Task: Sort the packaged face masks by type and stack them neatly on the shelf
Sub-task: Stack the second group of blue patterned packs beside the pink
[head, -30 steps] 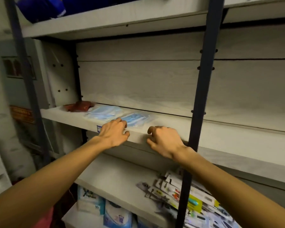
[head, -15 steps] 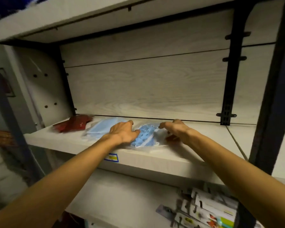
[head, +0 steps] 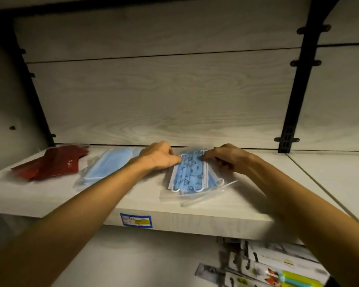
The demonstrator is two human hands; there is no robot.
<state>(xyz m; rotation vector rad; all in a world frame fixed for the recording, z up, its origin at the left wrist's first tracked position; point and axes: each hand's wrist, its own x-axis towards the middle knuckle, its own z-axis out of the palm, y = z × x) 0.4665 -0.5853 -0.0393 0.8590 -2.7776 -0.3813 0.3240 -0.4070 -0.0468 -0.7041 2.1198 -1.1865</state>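
**Blue patterned packs getting squared up**

Both hands work the far end of the patterned mask stack (head: 188,175), mid-shelf (head: 226,216). Left hand (head: 158,155) and right hand (head: 229,157) pinch its top corners, likely aligning edges. Plain blue packs (head: 107,169) and red packs (head: 50,163) sit apart to the left: sorted by type.

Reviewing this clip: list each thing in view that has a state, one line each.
patterned blue mask packs: sealed in clear bags, lying flat, loosely overlapped, skewed.
plain blue mask pack: sealed, flat, untouched.
red packs: flat, fanned out unevenly.
left hand: fingers curled on the patterned packs' far left edge.
right hand: fingers curled on their far right edge.
shelf: price label on its front edge.
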